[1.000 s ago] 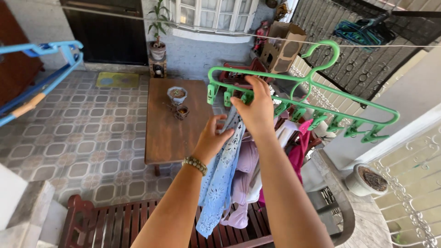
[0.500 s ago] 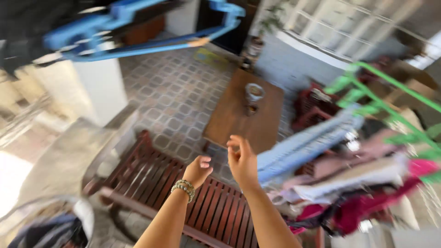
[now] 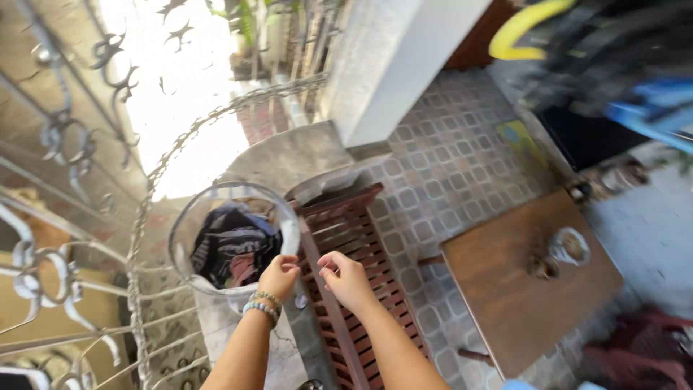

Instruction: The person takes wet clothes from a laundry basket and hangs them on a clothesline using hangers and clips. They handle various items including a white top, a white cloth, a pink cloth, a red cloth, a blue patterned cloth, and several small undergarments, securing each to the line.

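My left hand, with bead bracelets on the wrist, hovers at the near rim of a clear plastic bucket that holds dark clothes. Its fingers are loosely curled and hold nothing. My right hand is just right of it, over a red slatted wooden bench, fingers apart and empty. The two hands are a little apart from each other. The bucket stands on a grey concrete ledge.
An ornate iron railing runs along the left. A brown wooden table with a small bowl stands to the right on a patterned tile floor. A white pillar rises behind; blurred blue and yellow hangers hang at top right.
My view has swung left, away from the green hanger with clothes, toward the bucket and railing. Both hands let go of the hanging clothes and moved down to the bucket's rim.
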